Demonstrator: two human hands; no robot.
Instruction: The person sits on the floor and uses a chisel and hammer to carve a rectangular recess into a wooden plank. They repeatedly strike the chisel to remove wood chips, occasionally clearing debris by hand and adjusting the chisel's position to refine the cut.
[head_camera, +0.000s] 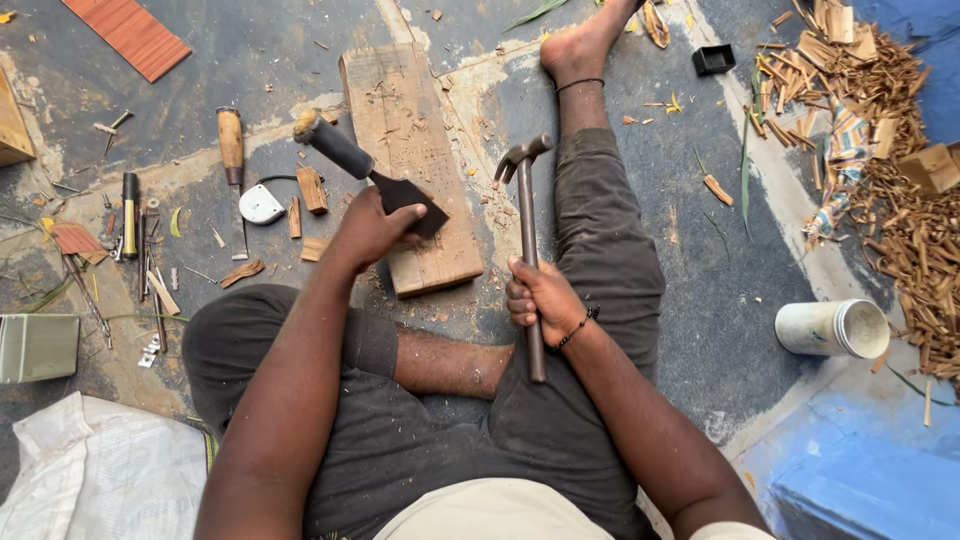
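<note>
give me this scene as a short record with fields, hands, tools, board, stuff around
posture: person seated on the floor, legs spread around the work
left hand: grips a wide black chisel by the blade end, blade down on the wooden board
right hand: holds a claw hammer mid-handle, head up, apart from the chisel
board: flat on the floor, scarred with cuts
left of board: tape measure, wood-handled tool, small wood offcuts
right side: white cup on its side, pile of wood chips

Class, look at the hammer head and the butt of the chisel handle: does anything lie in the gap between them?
Nothing visible does. The hammer in the right hand stands beside the wooden board; the chisel, pressed down by the left hand, has its handle end exposed.
</note>
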